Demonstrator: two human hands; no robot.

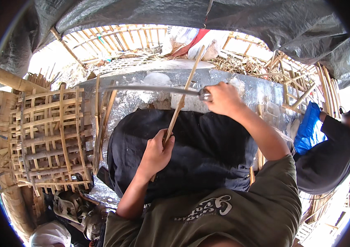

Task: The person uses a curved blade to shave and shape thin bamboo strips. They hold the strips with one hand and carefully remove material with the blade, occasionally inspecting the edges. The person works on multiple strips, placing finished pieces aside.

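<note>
My left hand (156,152) is closed around the lower part of a bamboo strip (191,76), which slants up and away to the right. My right hand (223,98) grips a machete (154,88) by its handle, with the metal collar showing beside the fingers. The long blade points left, nearly level, and crosses the strip above my left hand. I cannot tell whether the edge touches the strip. Under both forearms, a black cloth (183,136) covers my lap.
A woven bamboo lattice (51,140) stands at left, with upright bamboo sticks (105,119) beside it. A person in dark clothes (327,156) sits at right near a blue plastic bag (310,125). White sacks (195,43) and bamboo scraps lie at the back. A dark tarp (265,20) hangs overhead.
</note>
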